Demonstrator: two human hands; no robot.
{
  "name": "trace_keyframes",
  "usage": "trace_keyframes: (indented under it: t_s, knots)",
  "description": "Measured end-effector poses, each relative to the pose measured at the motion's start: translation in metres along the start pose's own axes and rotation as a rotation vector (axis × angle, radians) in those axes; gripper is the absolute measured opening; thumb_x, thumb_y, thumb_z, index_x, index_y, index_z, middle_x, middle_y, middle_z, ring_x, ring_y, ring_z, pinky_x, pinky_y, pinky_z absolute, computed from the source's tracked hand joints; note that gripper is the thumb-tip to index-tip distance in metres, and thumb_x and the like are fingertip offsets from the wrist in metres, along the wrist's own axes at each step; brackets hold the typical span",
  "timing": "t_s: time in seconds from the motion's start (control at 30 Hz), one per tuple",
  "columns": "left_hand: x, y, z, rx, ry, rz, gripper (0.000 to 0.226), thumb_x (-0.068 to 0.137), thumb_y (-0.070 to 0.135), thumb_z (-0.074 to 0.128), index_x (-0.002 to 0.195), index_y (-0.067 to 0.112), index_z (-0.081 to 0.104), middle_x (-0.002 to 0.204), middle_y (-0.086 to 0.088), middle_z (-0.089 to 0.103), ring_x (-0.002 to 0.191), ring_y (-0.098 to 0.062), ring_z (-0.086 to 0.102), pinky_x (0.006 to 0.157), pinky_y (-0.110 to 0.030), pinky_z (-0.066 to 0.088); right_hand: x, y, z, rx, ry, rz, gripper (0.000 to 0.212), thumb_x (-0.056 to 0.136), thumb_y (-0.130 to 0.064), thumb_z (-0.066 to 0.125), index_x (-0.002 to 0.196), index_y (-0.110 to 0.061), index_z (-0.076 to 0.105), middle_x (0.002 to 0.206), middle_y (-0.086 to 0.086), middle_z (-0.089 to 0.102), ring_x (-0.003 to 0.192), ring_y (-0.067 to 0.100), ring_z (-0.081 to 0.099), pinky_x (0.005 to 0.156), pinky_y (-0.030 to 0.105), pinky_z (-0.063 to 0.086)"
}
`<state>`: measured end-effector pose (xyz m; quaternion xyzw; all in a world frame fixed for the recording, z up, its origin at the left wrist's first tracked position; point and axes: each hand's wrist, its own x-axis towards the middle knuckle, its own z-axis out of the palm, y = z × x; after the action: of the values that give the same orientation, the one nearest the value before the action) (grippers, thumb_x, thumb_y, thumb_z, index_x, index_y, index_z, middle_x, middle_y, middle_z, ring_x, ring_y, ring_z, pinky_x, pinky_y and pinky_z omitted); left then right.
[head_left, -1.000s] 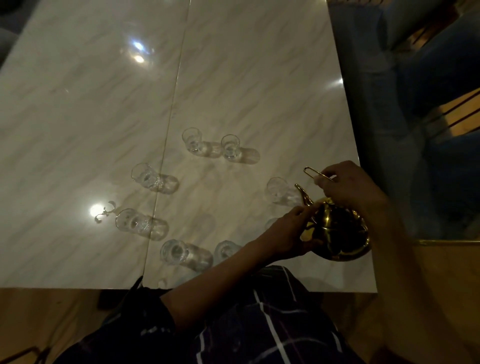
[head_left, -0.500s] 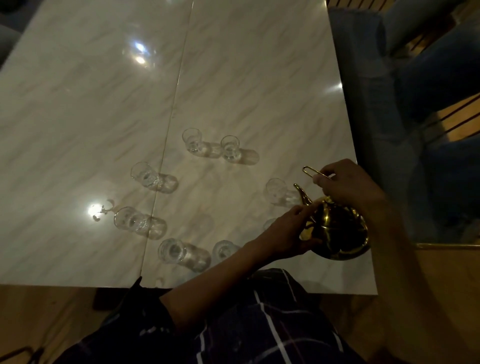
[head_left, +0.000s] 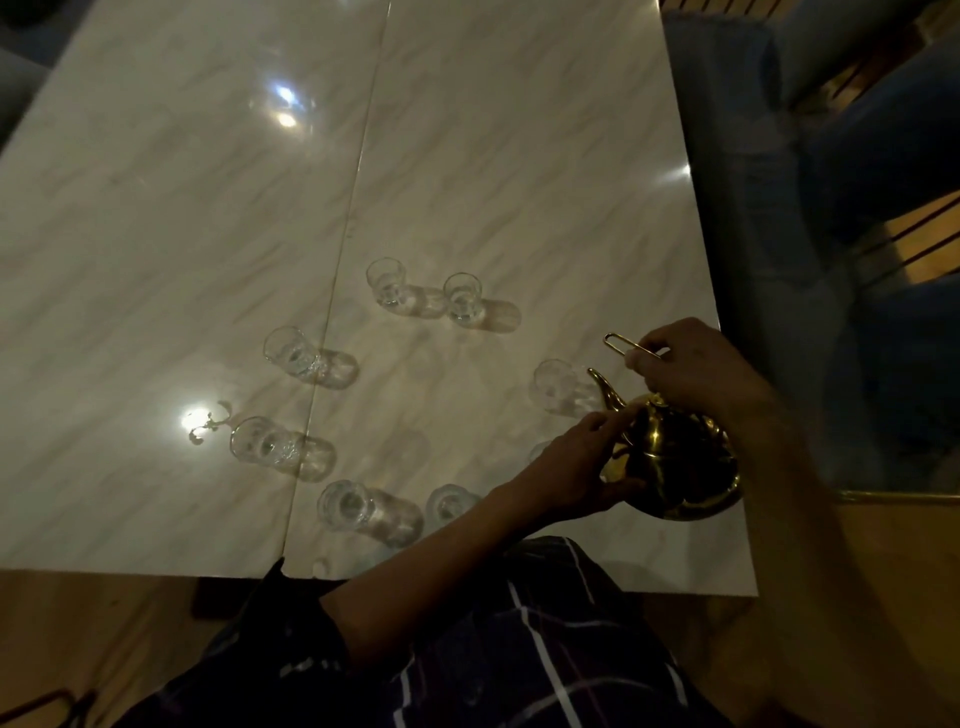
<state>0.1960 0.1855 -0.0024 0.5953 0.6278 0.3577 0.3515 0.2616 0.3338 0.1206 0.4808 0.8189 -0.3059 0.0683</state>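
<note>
A shiny gold teapot stands near the front right corner of the marble table, spout pointing up-left. My right hand pinches the teapot's thin gold wire handle above the lid. My left hand holds the left side of the teapot's body, fingers on its shoulder and thumb under it. Several small clear glasses stand in a loose ring: two at the back, one beside the spout, others at left and front.
A blue upholstered seat runs along the table's right edge. The table's front edge lies close to my lap, which is covered in dark plaid cloth. Wooden floor shows below. Bright light reflections glare on the tabletop.
Barely anything differs: both hands stay on the teapot in the same spot, and the glasses have not moved.
</note>
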Motion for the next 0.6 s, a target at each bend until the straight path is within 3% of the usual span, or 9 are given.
trace_keyframes:
  t_s: [0.47, 0.6]
  knots:
    - [-0.0018, 0.0011, 0.0007, -0.023, 0.018, 0.032, 0.085, 0.090, 0.031, 0.073, 0.157, 0.018, 0.024, 0.142, -0.018, 0.047, 0.118, -0.030, 0.059, 0.094, -0.046, 0.055, -0.0069, -0.0061, -0.0034, 0.001, -0.008, 0.014, 0.034, 0.094, -0.035, 0.060, 0.116, -0.010, 0.070, 0.099, 0.012, 0.071, 0.095, 0.027, 0.068, 0.087, 0.041, 0.055]
    - [-0.0037, 0.0010, 0.0006, -0.033, 0.024, 0.038, 0.084, 0.089, 0.031, 0.073, 0.157, 0.015, 0.025, 0.140, -0.019, 0.048, 0.117, -0.031, 0.060, 0.092, -0.048, 0.055, -0.0089, -0.0073, -0.0036, -0.014, -0.004, 0.018, 0.036, 0.094, -0.035, 0.061, 0.119, -0.010, 0.069, 0.108, 0.015, 0.071, 0.100, 0.028, 0.067, 0.089, 0.041, 0.054]
